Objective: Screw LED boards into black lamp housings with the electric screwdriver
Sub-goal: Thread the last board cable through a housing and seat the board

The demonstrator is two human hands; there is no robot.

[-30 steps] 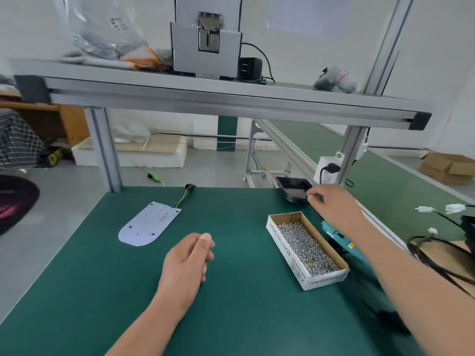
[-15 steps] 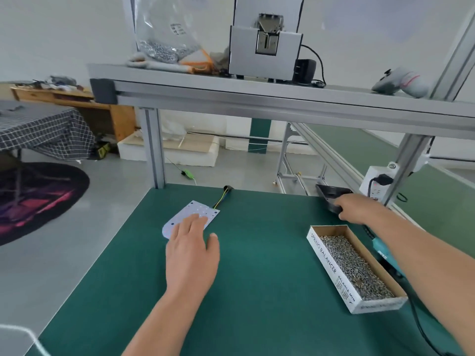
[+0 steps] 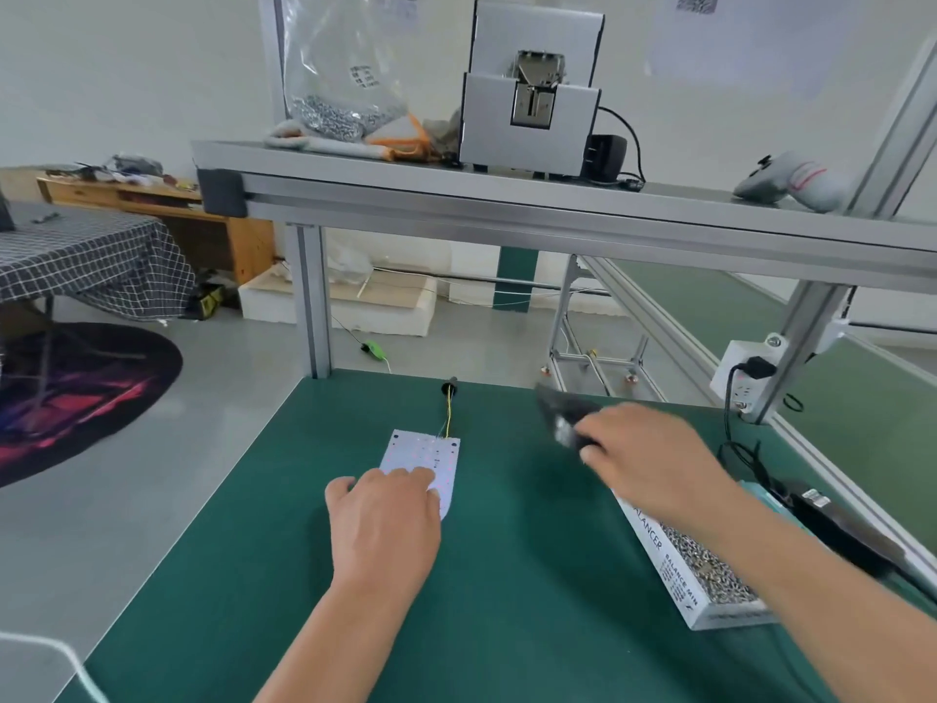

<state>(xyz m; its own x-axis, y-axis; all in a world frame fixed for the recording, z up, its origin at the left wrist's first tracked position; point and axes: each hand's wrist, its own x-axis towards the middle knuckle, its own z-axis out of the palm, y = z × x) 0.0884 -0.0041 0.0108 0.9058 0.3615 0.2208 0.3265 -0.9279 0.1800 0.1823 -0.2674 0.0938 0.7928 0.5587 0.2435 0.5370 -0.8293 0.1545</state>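
A white LED board (image 3: 425,456) with a yellow wire and black connector (image 3: 449,389) lies on the green bench mat (image 3: 263,550). My left hand (image 3: 383,525) rests on the board's near end, fingers laid over it. My right hand (image 3: 644,461) grips a black lamp housing (image 3: 560,416), blurred, lifted above the mat right of the board. The teal and black electric screwdriver (image 3: 831,522) lies along the bench's right edge, partly hidden behind my right forearm.
An open cardboard box of screws (image 3: 702,570) sits at the right, partly under my right arm. A socket block with a plug (image 3: 743,380) hangs on the right post. An aluminium shelf (image 3: 507,215) overhead carries a grey screw feeder (image 3: 530,114) and a bag of screws (image 3: 339,114).
My right hand has lifted the black housing from the back right and carried it left toward the board. My left hand has moved forward onto the LED board.
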